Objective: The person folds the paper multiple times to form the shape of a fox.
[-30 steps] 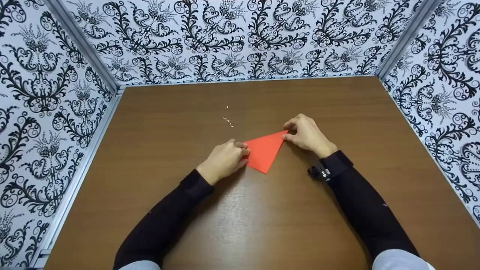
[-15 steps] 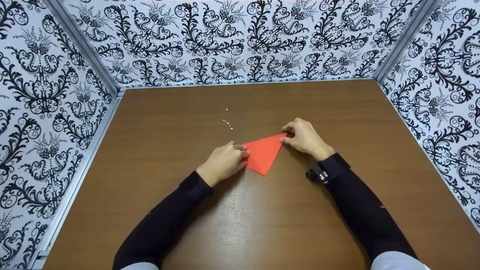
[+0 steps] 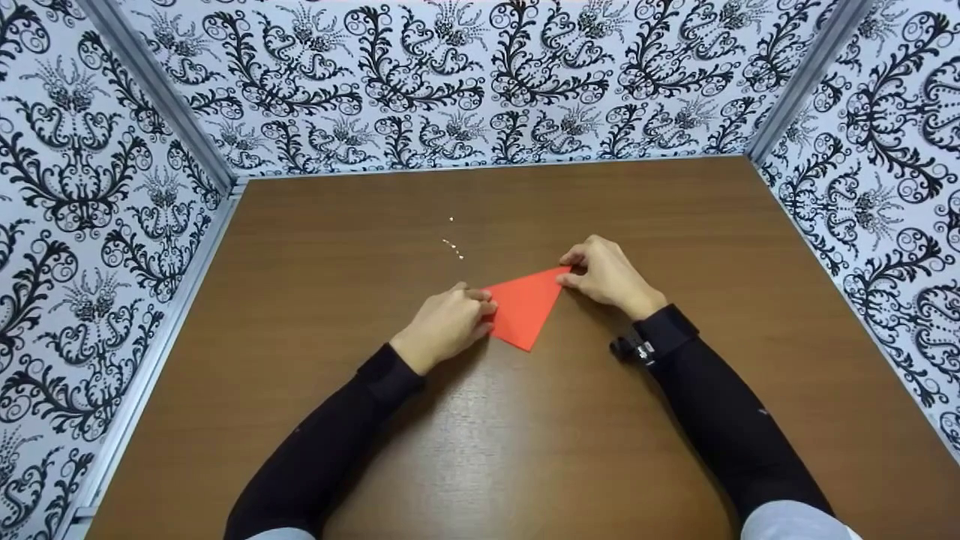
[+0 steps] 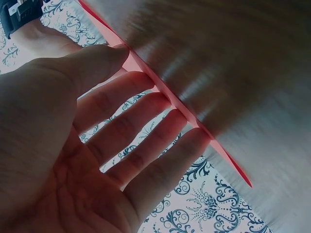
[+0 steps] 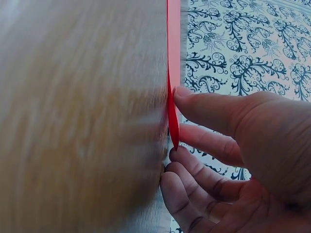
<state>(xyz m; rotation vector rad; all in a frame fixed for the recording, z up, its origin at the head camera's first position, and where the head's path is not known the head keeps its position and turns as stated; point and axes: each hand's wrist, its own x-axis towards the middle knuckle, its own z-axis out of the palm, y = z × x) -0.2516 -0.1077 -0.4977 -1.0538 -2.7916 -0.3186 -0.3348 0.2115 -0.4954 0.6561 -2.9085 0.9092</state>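
A red sheet of paper (image 3: 523, 309), folded into a pointed shape, lies on the wooden table between both hands. In the head view my left hand (image 3: 447, 324) covers its left end. The left wrist view shows the fingers (image 4: 160, 170) spread and nearly straight, their tips pressing along the paper (image 4: 167, 92), with the thumb on it too. My right hand (image 3: 611, 277) holds the paper's right corner between thumb and index finger. Seen from the right wrist, the paper (image 5: 174, 111) has a slightly raised tip at the fingers (image 5: 209, 141), and the other fingertips rest on the table.
Several tiny white specks (image 3: 453, 247) lie on the wooden table (image 3: 337, 247) beyond the paper. Walls with a black-and-white scroll pattern (image 3: 420, 82) stand at the back and both sides, joined by grey metal posts (image 3: 802, 75).
Both hands and the paper keep nearly the same place and hold. In the head view everything has shifted only slightly.
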